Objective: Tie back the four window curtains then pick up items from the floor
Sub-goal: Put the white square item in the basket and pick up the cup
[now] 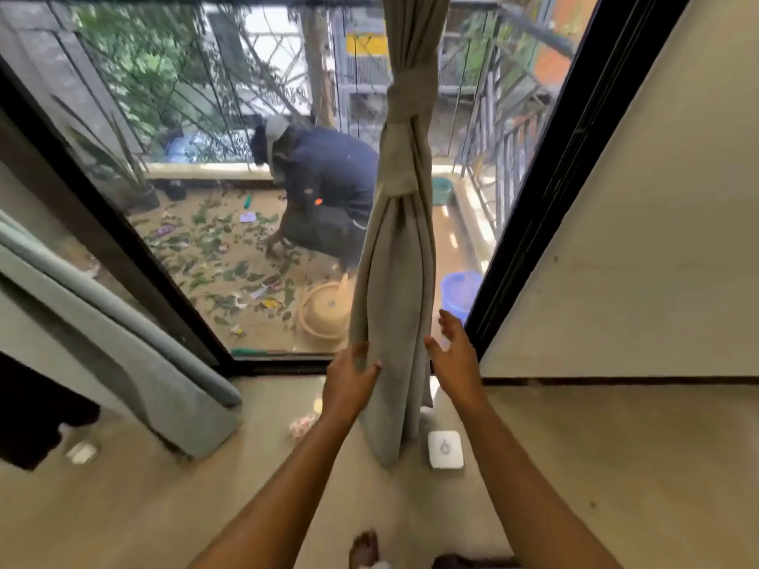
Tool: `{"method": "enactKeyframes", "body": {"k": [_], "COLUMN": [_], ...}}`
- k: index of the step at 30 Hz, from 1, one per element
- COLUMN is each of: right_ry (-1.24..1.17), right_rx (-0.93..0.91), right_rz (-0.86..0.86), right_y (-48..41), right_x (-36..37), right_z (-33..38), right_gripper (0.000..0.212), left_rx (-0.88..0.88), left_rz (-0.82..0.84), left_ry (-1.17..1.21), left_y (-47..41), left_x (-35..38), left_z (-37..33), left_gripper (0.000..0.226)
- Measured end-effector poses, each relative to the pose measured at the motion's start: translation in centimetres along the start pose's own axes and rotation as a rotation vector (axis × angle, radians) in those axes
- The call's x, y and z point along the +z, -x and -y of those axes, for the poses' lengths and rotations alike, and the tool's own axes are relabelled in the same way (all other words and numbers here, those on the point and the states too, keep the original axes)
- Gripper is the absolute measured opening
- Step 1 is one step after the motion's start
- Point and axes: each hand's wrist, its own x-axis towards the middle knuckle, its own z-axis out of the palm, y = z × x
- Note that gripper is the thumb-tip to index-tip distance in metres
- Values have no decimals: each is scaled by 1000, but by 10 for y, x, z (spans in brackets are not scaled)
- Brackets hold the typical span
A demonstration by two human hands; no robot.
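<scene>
Head view: left hand (349, 381) apparently pinches knotted, pleated curtain (396, 281).

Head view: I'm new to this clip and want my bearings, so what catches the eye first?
A knotted grey curtain hangs down the middle, the left hand against its lower edge and the right hand open beside it. Behind the glass, a person in dark clothes crouches on a leaf-strewn balcony. A small white device lies on the floor by the curtain's foot.

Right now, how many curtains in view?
2. Tied curtain hangs center between both hands; grey-green curtain drapes loose at left. The others may be out of frame.
</scene>
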Motion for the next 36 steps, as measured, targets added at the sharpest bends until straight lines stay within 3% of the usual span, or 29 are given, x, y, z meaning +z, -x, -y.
{"method": "enactKeyframes", "body": {"k": [6,9,16,23,29,36], "right_ry": [2,-36,38,168,306,292], "right_rx": [452,611,910,904,941,937], "right_rz": [36,-45,-52,-8,37,147], "right_y": [64,69,34,-19,-42,-59], "right_x": [7,4,35,84,107,112], "right_z": [-111,-174,-361,-535,-655,-725], "right_gripper": [32,25,37,46,53,67], "left_rx": [-117,-229,-437,-410,-575,-743], "left_rz": [249,358,543,731,644,554], "left_ry": [50,113,61,-127,-78,-3], "left_y": [58,59,-8,-75,-116,-146], "left_x": [72,120,271,424,503,542], "left_z": [42,59,159,298,380,423], "left_gripper": [30,26,18,43,41,50]}}
